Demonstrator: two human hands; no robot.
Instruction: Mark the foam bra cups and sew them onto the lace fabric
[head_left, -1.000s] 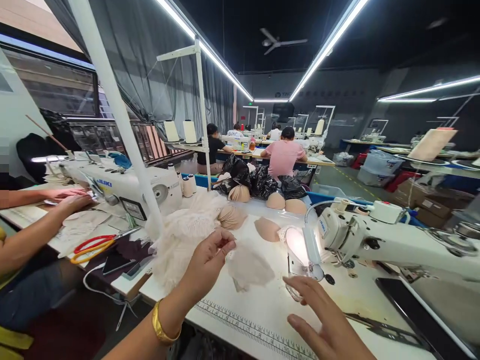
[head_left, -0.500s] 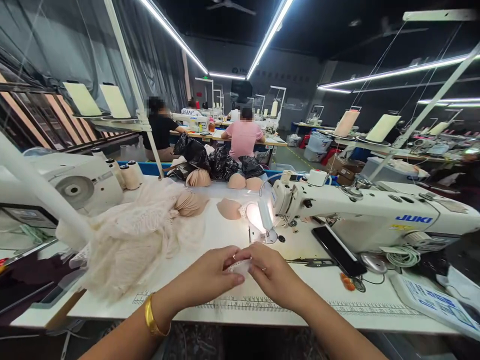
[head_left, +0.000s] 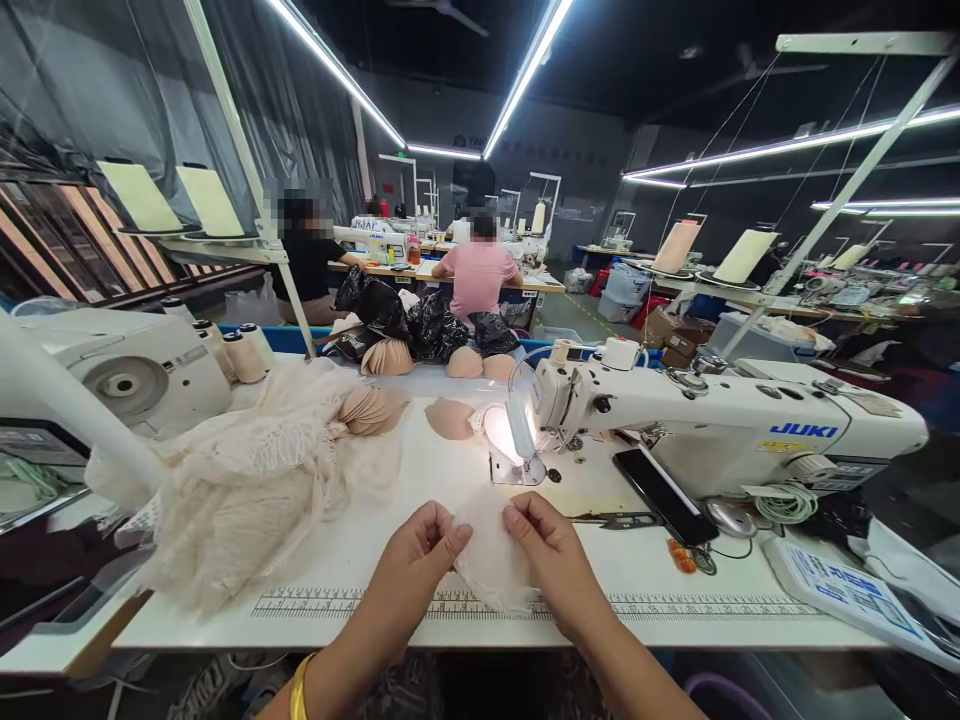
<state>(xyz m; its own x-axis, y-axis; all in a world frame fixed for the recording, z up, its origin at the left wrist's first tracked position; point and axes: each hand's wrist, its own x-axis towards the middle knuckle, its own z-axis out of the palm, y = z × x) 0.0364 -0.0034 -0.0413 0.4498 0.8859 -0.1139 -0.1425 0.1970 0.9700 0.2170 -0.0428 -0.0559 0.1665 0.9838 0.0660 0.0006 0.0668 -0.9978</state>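
Pinching a thin, sheer cream fabric piece (head_left: 487, 555) between fingers (head_left: 459, 538), left hand (head_left: 421, 555) and right hand (head_left: 556, 560) hold opposite edges over the white worktop (head_left: 637, 560). Farther right stands a long white sewing machine (head_left: 720, 415)!

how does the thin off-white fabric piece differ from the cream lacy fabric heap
The thin off-white fabric piece is held by the left hand and right hand; the cream lacy fabric heap lies on the table. The piece is spread out and small; the heap is bunched and far larger. Both are pale.
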